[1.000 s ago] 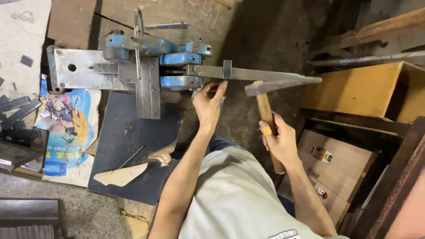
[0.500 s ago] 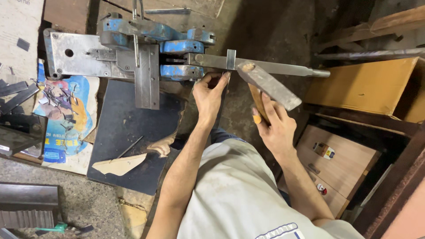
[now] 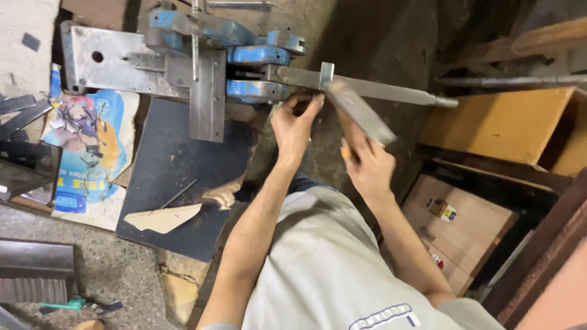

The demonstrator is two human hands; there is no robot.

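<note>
The person is wearing a light grey T-shirt, its short sleeves ending above the elbows and leaving both forearms bare. The cloth is showing faint smudges and soft creases across the chest, and a small dark printed mark with a blue patch is sitting near its lower edge. A strip of dark blue trousers is peeking out just past the shirt. The left hand and right hand are wearing no gloves, rings or watch; the fingers are looking dusty.
</note>
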